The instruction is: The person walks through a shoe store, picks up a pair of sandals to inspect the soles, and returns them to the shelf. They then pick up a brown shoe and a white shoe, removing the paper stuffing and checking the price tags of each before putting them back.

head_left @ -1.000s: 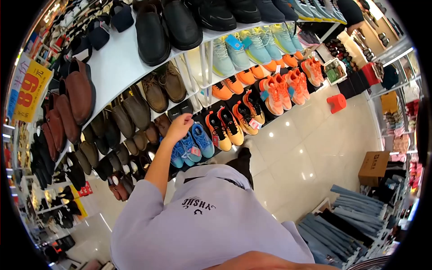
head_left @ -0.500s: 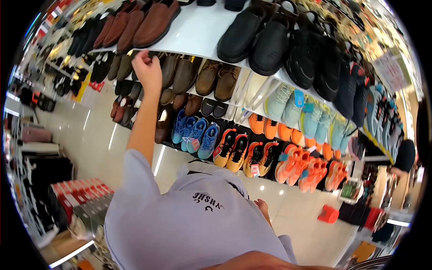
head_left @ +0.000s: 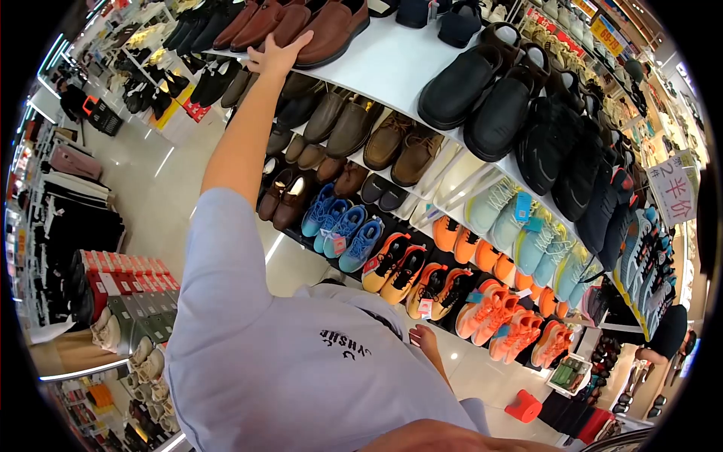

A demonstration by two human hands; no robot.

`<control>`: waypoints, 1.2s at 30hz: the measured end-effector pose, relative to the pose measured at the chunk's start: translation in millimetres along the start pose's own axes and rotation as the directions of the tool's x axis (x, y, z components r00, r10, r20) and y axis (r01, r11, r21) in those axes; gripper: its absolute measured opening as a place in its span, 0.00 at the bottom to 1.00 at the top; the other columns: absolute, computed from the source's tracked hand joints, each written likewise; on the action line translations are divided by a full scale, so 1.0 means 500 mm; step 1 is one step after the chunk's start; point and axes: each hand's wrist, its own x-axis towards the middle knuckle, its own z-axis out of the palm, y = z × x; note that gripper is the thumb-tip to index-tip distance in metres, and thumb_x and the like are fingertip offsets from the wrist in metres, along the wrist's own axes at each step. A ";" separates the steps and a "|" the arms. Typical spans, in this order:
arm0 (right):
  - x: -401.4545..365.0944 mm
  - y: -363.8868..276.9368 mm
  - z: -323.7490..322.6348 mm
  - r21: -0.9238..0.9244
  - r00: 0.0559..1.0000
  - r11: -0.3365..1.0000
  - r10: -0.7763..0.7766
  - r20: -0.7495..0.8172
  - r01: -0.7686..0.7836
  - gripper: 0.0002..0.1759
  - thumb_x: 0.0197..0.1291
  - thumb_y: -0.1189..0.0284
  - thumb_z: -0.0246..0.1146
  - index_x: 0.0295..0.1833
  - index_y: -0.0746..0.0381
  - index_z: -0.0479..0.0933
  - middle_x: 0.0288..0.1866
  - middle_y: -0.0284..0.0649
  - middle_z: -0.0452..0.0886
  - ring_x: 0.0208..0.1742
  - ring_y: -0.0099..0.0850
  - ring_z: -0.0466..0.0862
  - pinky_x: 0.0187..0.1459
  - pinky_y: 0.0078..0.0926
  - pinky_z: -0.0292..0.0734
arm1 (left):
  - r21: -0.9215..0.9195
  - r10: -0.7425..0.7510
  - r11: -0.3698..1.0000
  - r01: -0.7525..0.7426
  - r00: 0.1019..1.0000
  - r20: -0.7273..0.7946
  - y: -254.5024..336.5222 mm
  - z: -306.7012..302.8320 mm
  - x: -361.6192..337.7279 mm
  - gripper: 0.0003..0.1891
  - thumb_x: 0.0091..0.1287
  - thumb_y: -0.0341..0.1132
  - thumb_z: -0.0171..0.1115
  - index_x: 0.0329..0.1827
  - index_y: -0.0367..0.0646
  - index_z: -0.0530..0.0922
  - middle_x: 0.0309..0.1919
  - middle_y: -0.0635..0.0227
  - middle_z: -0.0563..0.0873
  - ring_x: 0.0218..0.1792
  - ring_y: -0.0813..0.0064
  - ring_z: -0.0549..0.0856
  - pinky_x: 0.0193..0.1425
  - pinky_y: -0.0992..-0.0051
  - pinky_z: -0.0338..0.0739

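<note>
My left hand point(head_left: 276, 57) reaches up to the top shelf with its fingers spread. It overlaps the toes of the reddish-brown leather loafers point(head_left: 331, 34), one fingertip right against the nearest loafer. Nothing is gripped in it. My right hand point(head_left: 426, 340) hangs low beside my body, its fingers loosely apart and holding nothing. Near the left forearm, grey-brown slip-on shoes point(head_left: 354, 120) sit on the shelf below. Large black slip-on shoes point(head_left: 461, 87) stand farther right along the white top shelf point(head_left: 384, 75).
Lower tiers carry blue sneakers point(head_left: 361, 245), orange-and-black sneakers point(head_left: 403, 273), coral sneakers point(head_left: 489, 310) and pale green sneakers point(head_left: 493, 203). A red stool point(head_left: 523, 407) stands on the floor. Stacked shoeboxes point(head_left: 135, 282) are at the left, and a handwritten sign point(head_left: 672, 188) hangs at right.
My left hand has risen from below the shelf edge to the brown loafers, its curled fingers now spread. The view has shifted, with the shelves lower and farther right. My right hand stays low.
</note>
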 end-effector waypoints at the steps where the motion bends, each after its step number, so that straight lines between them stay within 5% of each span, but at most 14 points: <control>1: 0.007 0.011 0.014 -0.038 1.000 0.999 -0.007 0.004 0.007 0.18 0.58 0.68 0.52 0.54 0.58 0.70 0.45 0.41 0.79 0.46 0.36 0.80 0.45 0.38 0.74 | -0.060 0.000 0.998 -0.003 0.999 -0.049 -0.010 0.006 0.003 0.60 0.38 0.70 0.68 0.73 0.49 0.54 0.72 0.46 0.40 0.70 0.38 0.40 0.68 0.43 0.49; 4: 0.020 0.057 0.050 -0.092 0.999 0.995 -0.048 -0.007 0.047 0.19 0.58 0.68 0.52 0.55 0.58 0.70 0.45 0.41 0.79 0.46 0.36 0.79 0.47 0.39 0.72 | -0.098 -0.016 0.995 0.009 0.998 -0.069 -0.013 0.005 0.002 0.64 0.37 0.67 0.71 0.73 0.39 0.51 0.71 0.47 0.42 0.69 0.42 0.43 0.67 0.47 0.54; 7: 0.008 0.106 0.079 0.047 0.996 0.997 -0.056 -0.069 0.059 0.19 0.57 0.68 0.53 0.55 0.60 0.71 0.45 0.42 0.80 0.46 0.35 0.78 0.48 0.39 0.71 | -0.095 0.050 0.994 -0.059 0.995 -0.090 -0.036 0.014 -0.008 0.60 0.40 0.68 0.69 0.72 0.43 0.54 0.71 0.49 0.43 0.69 0.42 0.43 0.67 0.48 0.54; 9: 0.004 0.142 0.099 0.090 0.986 0.996 0.018 -0.169 -0.003 0.19 0.56 0.68 0.53 0.54 0.60 0.72 0.42 0.41 0.80 0.44 0.35 0.78 0.45 0.36 0.71 | -0.097 0.229 0.965 -0.245 0.962 -0.152 -0.052 0.016 -0.028 0.46 0.47 0.68 0.64 0.67 0.52 0.67 0.72 0.51 0.45 0.70 0.42 0.42 0.69 0.45 0.47; 12: 0.421 0.576 -0.080 -0.016 0.983 0.990 -0.141 0.118 0.143 0.18 0.56 0.68 0.54 0.53 0.59 0.73 0.40 0.39 0.79 0.43 0.33 0.78 0.44 0.32 0.72 | 0.176 0.339 0.932 -0.318 0.935 -0.108 -0.051 0.019 -0.047 0.37 0.55 0.69 0.54 0.62 0.56 0.73 0.72 0.51 0.46 0.71 0.41 0.41 0.68 0.38 0.40; 14: 0.259 0.500 -0.014 -0.141 0.998 0.990 -0.025 -0.063 0.016 0.18 0.56 0.68 0.54 0.53 0.59 0.73 0.40 0.39 0.79 0.43 0.33 0.78 0.43 0.32 0.72 | 0.185 0.378 0.919 -0.350 0.913 -0.155 -0.059 0.038 -0.034 0.34 0.59 0.69 0.50 0.60 0.56 0.75 0.73 0.51 0.48 0.71 0.40 0.41 0.66 0.34 0.34; 18: 0.148 0.450 0.043 -0.172 0.990 0.982 0.056 -0.133 -0.079 0.18 0.56 0.68 0.53 0.53 0.59 0.73 0.40 0.39 0.79 0.42 0.33 0.78 0.43 0.32 0.72 | 0.319 0.552 0.817 -0.481 0.813 -0.187 -0.056 0.047 -0.018 0.36 0.61 0.65 0.49 0.57 0.40 0.75 0.69 0.46 0.57 0.71 0.42 0.45 0.65 0.32 0.30; 21: 0.101 0.411 0.077 -0.204 0.986 0.974 0.067 -0.154 -0.098 0.18 0.56 0.68 0.53 0.53 0.59 0.73 0.40 0.39 0.79 0.41 0.33 0.78 0.43 0.32 0.72 | 0.456 0.677 0.676 -0.579 0.732 -0.076 -0.040 0.030 -0.037 0.47 0.51 0.70 0.56 0.57 0.31 0.72 0.67 0.53 0.65 0.71 0.54 0.57 0.67 0.35 0.32; 25: 0.063 0.356 0.133 -0.248 0.984 0.964 0.060 -0.165 -0.100 0.17 0.56 0.68 0.53 0.52 0.59 0.73 0.41 0.38 0.79 0.41 0.33 0.78 0.43 0.31 0.72 | 0.392 0.749 0.624 -0.676 0.661 -0.051 -0.056 0.028 -0.029 0.50 0.46 0.70 0.61 0.59 0.31 0.71 0.64 0.53 0.69 0.70 0.55 0.59 0.68 0.37 0.32; 30: 0.005 0.229 0.222 -0.480 0.995 0.877 -0.044 -0.095 -0.007 0.17 0.57 0.68 0.53 0.52 0.58 0.73 0.41 0.38 0.79 0.40 0.32 0.78 0.42 0.31 0.73 | 0.162 0.844 0.534 -0.830 0.513 -0.154 -0.079 0.055 -0.012 0.45 0.48 0.62 0.67 0.59 0.31 0.69 0.57 0.52 0.75 0.64 0.56 0.69 0.71 0.45 0.44; 31: -0.015 0.198 0.241 -0.542 0.995 0.840 -0.067 -0.075 0.016 0.17 0.57 0.68 0.53 0.52 0.58 0.73 0.41 0.38 0.79 0.39 0.32 0.78 0.42 0.31 0.73 | 0.213 0.874 0.481 -0.851 0.447 -0.190 -0.067 0.041 -0.025 0.42 0.48 0.56 0.71 0.58 0.31 0.69 0.56 0.52 0.75 0.60 0.57 0.72 0.69 0.52 0.56; 32: -0.020 0.175 0.253 -0.540 0.994 0.842 -0.066 -0.084 0.011 0.17 0.57 0.68 0.53 0.52 0.58 0.73 0.41 0.38 0.79 0.39 0.32 0.78 0.42 0.31 0.73 | 0.204 0.872 0.484 -0.851 0.451 -0.190 -0.066 0.041 -0.026 0.42 0.48 0.56 0.71 0.58 0.31 0.69 0.56 0.52 0.75 0.60 0.57 0.72 0.69 0.52 0.56; 34: -0.029 0.129 0.276 -0.034 0.978 0.999 -0.002 -0.210 -0.005 0.17 0.57 0.68 0.52 0.52 0.59 0.72 0.43 0.38 0.79 0.41 0.33 0.79 0.43 0.33 0.74 | 0.005 0.862 0.468 -0.884 0.455 -0.223 -0.063 0.047 -0.030 0.40 0.48 0.51 0.73 0.57 0.31 0.69 0.56 0.52 0.75 0.59 0.58 0.74 0.66 0.60 0.63; 36: -0.060 0.055 0.300 -0.031 0.977 0.996 -0.094 -0.193 0.089 0.17 0.59 0.68 0.53 0.54 0.60 0.71 0.46 0.39 0.79 0.44 0.34 0.81 0.45 0.34 0.76 | -0.068 0.833 0.509 -0.858 0.511 -0.214 -0.056 0.025 -0.055 0.37 0.49 0.47 0.73 0.57 0.30 0.70 0.56 0.53 0.76 0.58 0.60 0.75 0.63 0.64 0.66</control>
